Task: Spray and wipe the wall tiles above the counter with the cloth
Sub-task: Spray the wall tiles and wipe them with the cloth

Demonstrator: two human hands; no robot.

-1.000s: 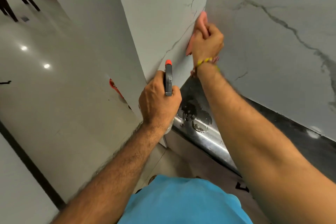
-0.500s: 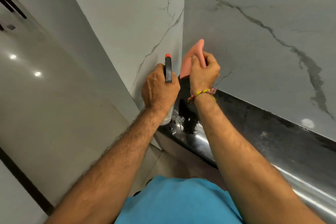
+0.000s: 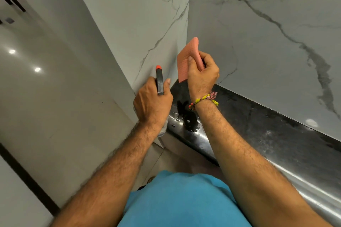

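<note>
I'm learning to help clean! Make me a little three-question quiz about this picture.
1. True or false: the pink cloth is pressed flat on the wall tiles.
2. Which hand holds the spray bottle? A) left hand B) right hand C) neither
3. Fill in: the bracelet is on the ____ wrist.

Key
1. False: the right hand holds it up in the air, off the tiles.
2. A: the left hand grips the bottle, with its orange nozzle tip pointing toward the corner.
3. Right.
</note>
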